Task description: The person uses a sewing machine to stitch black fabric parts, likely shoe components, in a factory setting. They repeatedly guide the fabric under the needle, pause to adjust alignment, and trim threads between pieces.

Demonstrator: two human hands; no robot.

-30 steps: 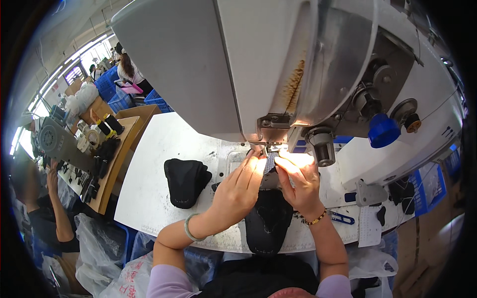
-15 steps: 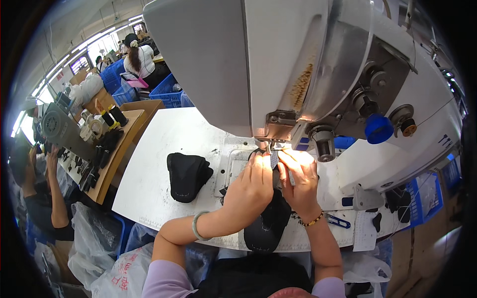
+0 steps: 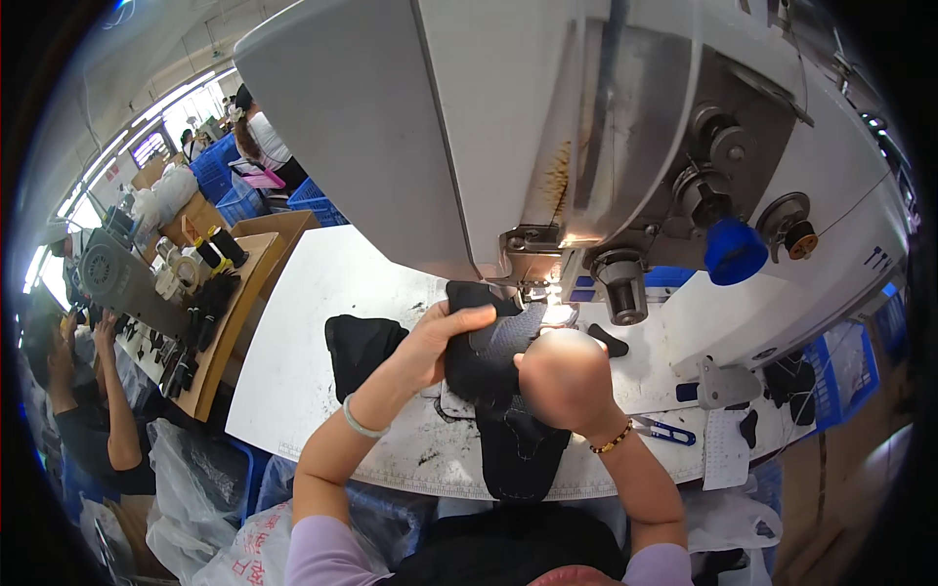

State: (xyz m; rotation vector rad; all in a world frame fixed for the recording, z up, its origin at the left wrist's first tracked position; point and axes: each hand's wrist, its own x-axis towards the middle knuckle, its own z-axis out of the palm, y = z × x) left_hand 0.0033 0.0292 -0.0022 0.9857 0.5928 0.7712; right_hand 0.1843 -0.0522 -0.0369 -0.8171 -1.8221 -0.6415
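Just in front of the sewing machine's needle area, a black fabric piece is held up and tilted, its grey patterned side partly showing. My left hand pinches its left side, thumb on top. Against its right edge is my right hand, rounded and closed on it; a blur covers the fingers' detail. Below both hands, another black fabric piece with pale stitch marks lies over the table's front edge. A black fabric stack rests left of my left hand.
The machine head overhangs the white table. A small black scrap and a blue-handled cutter lie to the right. At left, a side table carries thread spools, and a co-worker's arm shows. Plastic bags hang below.
Both hands have drawn back from the needle toward me. The black fabric piece between them is now lifted and turned, showing more of its grey side. The view has shifted slightly.
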